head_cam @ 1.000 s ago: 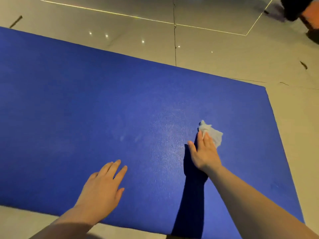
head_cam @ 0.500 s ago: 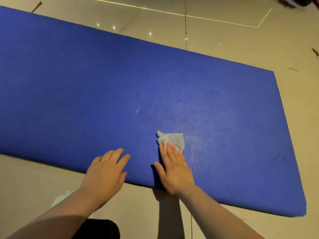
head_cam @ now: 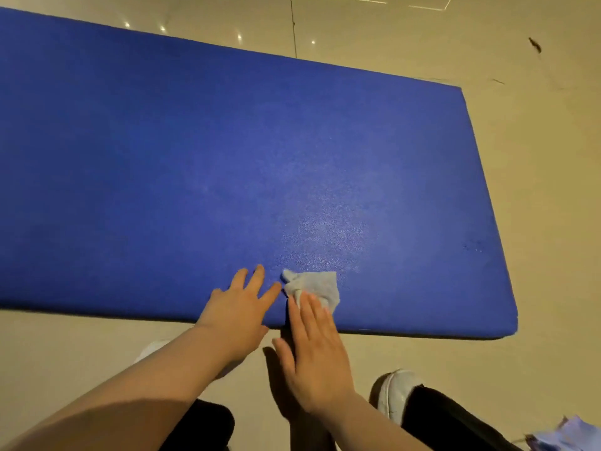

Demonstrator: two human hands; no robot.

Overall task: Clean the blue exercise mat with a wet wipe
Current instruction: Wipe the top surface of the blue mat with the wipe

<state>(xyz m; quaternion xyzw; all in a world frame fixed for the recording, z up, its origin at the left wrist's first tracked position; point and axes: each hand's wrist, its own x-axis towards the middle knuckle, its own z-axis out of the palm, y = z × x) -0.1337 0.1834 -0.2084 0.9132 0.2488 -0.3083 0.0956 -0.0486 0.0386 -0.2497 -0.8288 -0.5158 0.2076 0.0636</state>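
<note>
Nearest to me, at the bottom edge, my dark trouser legs (head_cam: 455, 421) frame a white shoe (head_cam: 395, 393) on the beige tiled floor (head_cam: 536, 177), and a bit of another white shoe (head_cam: 153, 348) peeks from behind my left forearm. Some pale blue crumpled sheets (head_cam: 569, 436) lie at the lower right corner; I cannot tell what they are.

My right hand (head_cam: 313, 349) lies flat, fingers straight and close together, the palm over the floor just off the near edge of the mat and the fingertips pressing down on the wet wipe (head_cam: 313, 284). The wipe is bunched and pale grey-blue, sitting on the blue exercise mat (head_cam: 195, 164) near its near edge, right of the middle.

My left hand (head_cam: 239, 307) rests just beside it, fingers spread and straight, flat on the mat, gripping nothing; its forefinger tip comes very close to the wipe's left corner.

Beyond the wipe, the mat's surface shows a lighter, glistening patch. The mat stretches away to the left, out of view. Past its far edge the floor shows small bright reflections and a dark tile seam.
</note>
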